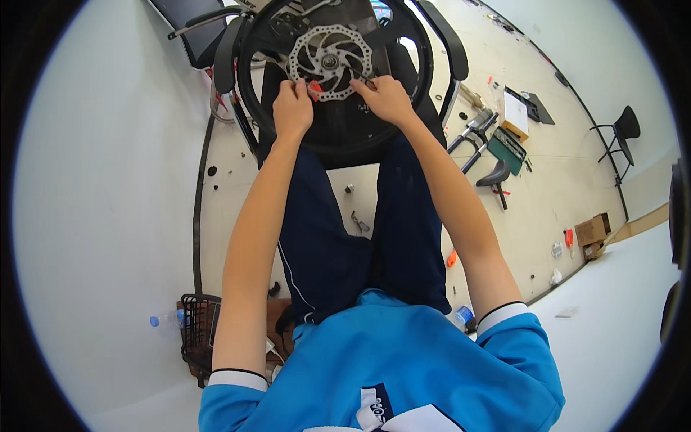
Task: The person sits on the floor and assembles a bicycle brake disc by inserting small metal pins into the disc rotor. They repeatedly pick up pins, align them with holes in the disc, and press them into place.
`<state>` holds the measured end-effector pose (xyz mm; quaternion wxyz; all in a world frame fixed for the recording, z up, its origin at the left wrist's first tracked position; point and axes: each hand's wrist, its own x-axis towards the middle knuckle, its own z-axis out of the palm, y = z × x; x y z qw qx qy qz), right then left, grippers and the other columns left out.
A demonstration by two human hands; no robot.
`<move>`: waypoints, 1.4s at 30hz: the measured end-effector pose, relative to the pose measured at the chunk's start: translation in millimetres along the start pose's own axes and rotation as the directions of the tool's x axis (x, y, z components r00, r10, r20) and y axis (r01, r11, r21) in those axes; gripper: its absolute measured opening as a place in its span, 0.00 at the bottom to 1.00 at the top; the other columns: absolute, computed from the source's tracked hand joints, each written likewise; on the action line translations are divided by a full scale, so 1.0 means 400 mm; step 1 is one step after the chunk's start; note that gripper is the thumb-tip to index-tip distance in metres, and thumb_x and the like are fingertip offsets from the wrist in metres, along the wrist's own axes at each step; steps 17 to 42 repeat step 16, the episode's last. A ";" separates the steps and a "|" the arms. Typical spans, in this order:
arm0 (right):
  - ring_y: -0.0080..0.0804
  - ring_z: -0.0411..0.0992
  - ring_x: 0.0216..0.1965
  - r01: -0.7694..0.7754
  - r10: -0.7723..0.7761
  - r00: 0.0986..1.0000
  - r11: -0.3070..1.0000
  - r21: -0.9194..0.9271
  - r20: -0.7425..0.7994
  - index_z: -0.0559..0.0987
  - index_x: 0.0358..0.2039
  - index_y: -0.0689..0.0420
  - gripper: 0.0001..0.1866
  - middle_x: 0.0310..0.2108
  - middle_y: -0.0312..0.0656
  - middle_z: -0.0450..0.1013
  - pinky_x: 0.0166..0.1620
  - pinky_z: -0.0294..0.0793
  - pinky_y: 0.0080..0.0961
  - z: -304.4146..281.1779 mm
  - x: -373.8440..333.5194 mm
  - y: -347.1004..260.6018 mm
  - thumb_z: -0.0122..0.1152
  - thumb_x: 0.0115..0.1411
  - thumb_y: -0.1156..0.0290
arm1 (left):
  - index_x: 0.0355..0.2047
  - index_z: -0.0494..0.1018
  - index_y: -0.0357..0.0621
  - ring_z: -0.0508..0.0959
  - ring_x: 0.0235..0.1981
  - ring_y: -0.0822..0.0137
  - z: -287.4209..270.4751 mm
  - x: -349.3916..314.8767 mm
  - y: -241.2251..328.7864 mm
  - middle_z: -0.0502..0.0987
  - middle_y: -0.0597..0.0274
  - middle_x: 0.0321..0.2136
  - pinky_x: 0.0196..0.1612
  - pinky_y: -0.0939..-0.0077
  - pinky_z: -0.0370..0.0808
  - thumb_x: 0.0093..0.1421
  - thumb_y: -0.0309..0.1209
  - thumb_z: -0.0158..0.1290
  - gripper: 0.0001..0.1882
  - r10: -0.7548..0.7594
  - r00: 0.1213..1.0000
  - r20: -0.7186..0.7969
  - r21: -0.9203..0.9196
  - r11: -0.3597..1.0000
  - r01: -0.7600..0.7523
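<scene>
A silver brake rotor (330, 34) with curved arms and a holed rim sits at the hub of a black wheel (247, 72). The wheel lies flat across a black armchair in front of my knees. My left hand (293, 111) is closed at the rotor's lower left rim, its fingertips beside a small red piece (315, 88). At the lower right rim my right hand (386, 99) pinches a thin dark tool that slants in toward the rotor; its exact kind is too small to tell. Parts of both hands' fingers are hidden.
Armrests (448, 39) flank the wheel. On the floor to the right lie a bicycle fork (475, 137), a saddle (495, 174), a green toolbox (508, 153) and a white-and-yellow box (515, 115). A black basket (199, 331) stands at lower left; a black chair (623, 133) stands far right.
</scene>
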<state>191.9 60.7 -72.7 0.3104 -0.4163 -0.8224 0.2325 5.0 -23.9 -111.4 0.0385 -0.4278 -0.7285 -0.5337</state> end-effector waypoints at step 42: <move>0.60 0.78 0.34 -0.098 0.113 0.992 0.967 0.236 -0.052 0.82 0.25 0.66 0.30 0.24 0.61 0.76 0.39 0.75 0.44 0.072 -0.036 0.029 0.59 0.60 0.45 | 0.41 0.73 0.36 0.79 0.19 0.66 -0.013 0.008 -0.022 0.83 0.49 0.25 0.24 0.75 0.74 0.74 0.52 0.30 0.31 -0.116 0.835 0.537 -0.140 0.964 0.224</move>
